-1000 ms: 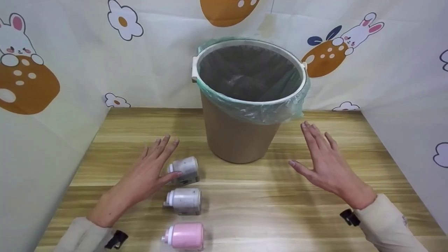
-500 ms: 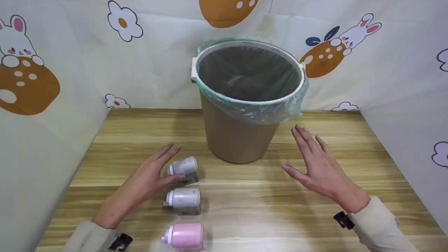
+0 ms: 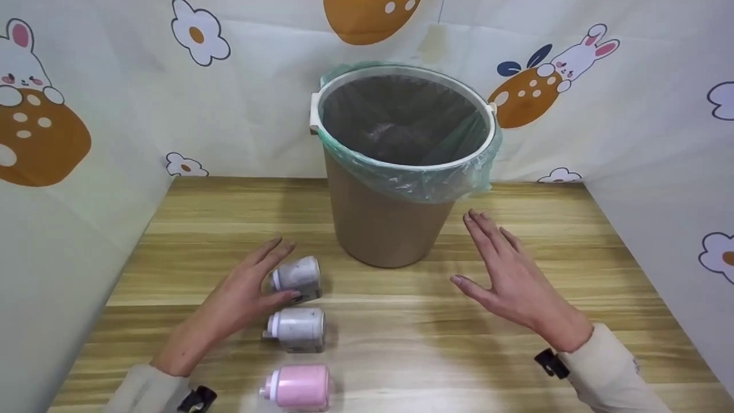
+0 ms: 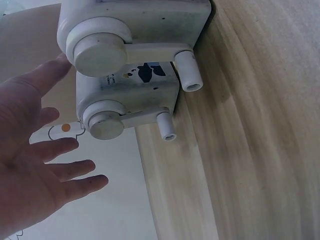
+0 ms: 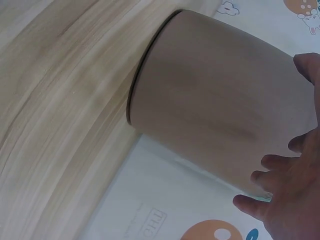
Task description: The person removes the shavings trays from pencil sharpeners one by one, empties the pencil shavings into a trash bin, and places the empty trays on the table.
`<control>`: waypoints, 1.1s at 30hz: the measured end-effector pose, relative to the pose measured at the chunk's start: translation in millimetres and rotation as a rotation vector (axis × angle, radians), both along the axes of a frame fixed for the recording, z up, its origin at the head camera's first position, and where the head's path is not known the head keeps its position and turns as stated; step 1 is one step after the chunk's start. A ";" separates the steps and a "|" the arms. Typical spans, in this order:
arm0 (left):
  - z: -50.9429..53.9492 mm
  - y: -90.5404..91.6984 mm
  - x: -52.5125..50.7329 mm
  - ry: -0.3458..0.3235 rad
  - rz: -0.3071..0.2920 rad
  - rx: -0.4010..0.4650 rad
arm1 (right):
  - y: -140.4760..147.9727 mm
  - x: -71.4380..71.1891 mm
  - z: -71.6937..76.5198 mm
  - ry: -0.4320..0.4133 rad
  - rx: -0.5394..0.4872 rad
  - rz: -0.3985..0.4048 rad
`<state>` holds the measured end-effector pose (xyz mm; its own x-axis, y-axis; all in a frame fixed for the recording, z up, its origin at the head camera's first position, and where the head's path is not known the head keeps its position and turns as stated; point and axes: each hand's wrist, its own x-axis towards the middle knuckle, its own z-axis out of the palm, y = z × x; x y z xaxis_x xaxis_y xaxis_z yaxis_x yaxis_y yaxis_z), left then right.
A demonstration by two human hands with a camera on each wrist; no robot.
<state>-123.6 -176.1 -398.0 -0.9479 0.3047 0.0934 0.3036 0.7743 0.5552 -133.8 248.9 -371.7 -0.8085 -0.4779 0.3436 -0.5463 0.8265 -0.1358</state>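
Note:
Three bottles lie in a column on the wood-grain table (image 3: 390, 338), their white caps facing left. The far one is a greyish-white bottle (image 3: 301, 272), the middle one another greyish-white bottle (image 3: 303, 326), and the nearest a pink bottle (image 3: 303, 386). My left hand (image 3: 238, 292) is spread beside the far bottle, its thumb in front of that bottle in the head view; whether it touches is unclear. In the left wrist view, two bottle caps (image 4: 100, 55) with side spouts show. My right hand (image 3: 516, 287) is spread and holds nothing, right of the bin.
A brown trash bin (image 3: 390, 229) with a pale rim and a green plastic liner (image 3: 424, 186) stands upright at the table's back middle. Patterned cloth walls (image 3: 258, 115) with rabbits and flowers close off the back and both sides.
My right hand has moved left and slightly nearer to me. The left hand's fingers have drawn back a little toward the far bottle. The bottles and bin have stayed in place.

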 end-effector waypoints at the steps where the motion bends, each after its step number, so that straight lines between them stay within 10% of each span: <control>1: -1.4 0.3 0.0 -0.005 0.002 0.005 | -0.6 0.2 -0.7 0.005 -0.002 0.005; 33: -35.5 -8.9 -23.7 -0.071 -0.087 0.170 | -32.7 5.8 -10.7 0.017 -0.094 0.089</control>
